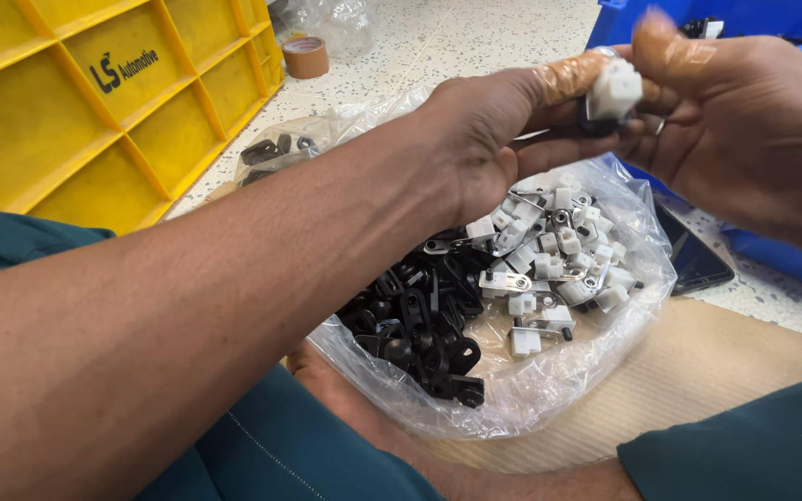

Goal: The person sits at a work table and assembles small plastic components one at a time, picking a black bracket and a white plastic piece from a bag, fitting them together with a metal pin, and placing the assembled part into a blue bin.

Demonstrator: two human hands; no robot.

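Because the small white clip (614, 90) is only pinched between the taped fingers (573, 76) of the left hand (489, 139) and those of the right hand (744, 130), raised over the open plastic bag (549, 390), a slip could drop it. It would likely vanish among the loose white pieces (554, 260) and black clips (420, 325) below.

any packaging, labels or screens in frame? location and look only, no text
Clear plastic bag: centre, open, black and white parts inside.
Second clear bag: upper centre, few dark parts.
Yellow crate: upper left, dark printed mark.
Dark flat screen device: right, on floor.
Blue bin: upper right.
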